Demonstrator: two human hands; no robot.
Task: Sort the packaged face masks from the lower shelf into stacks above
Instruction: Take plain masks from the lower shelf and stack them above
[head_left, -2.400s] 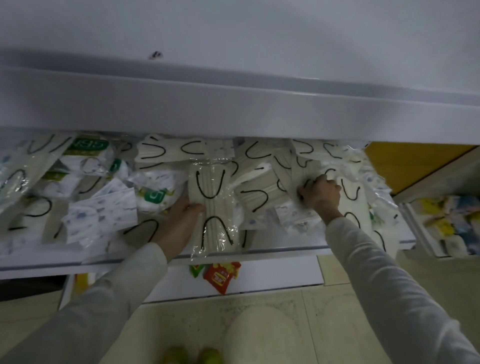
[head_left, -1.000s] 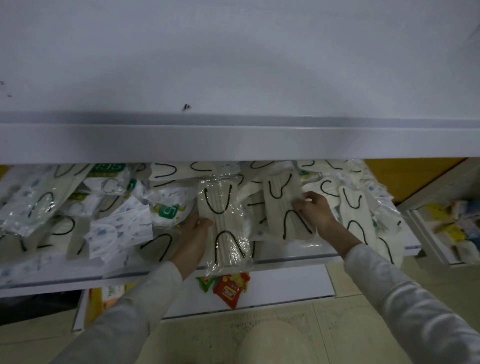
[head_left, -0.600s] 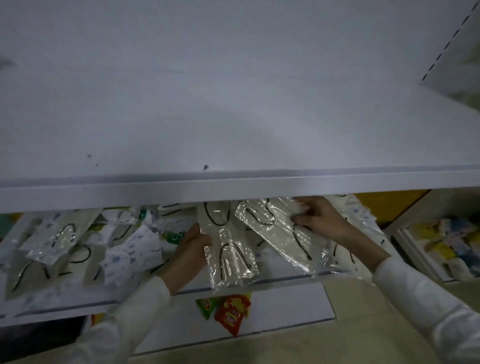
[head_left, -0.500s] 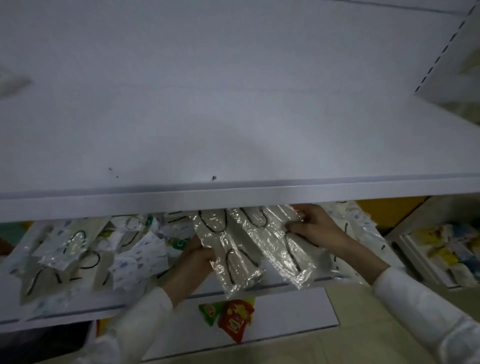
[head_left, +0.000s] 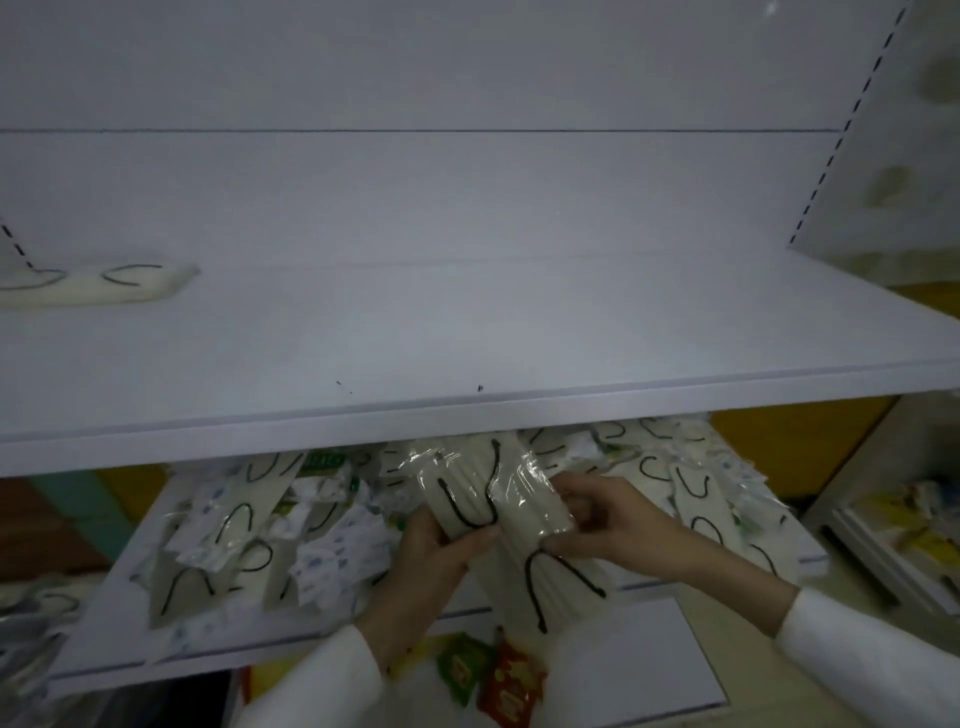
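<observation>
A broad white upper shelf (head_left: 467, 322) spans the frame above a lower shelf (head_left: 119, 639) heaped with loose packaged face masks (head_left: 249, 530). At the lower shelf's front edge, a person's left hand (head_left: 431, 551) grips a mask packet (head_left: 462, 493), thumb across its front, while the right hand (head_left: 608, 525) curls its fingers round a second packet (head_left: 550, 566) overlapping the first. A small stack (head_left: 104, 280) of masks lies far left on the upper shelf. Colourful snack packets (head_left: 493, 675) sit beneath.
</observation>
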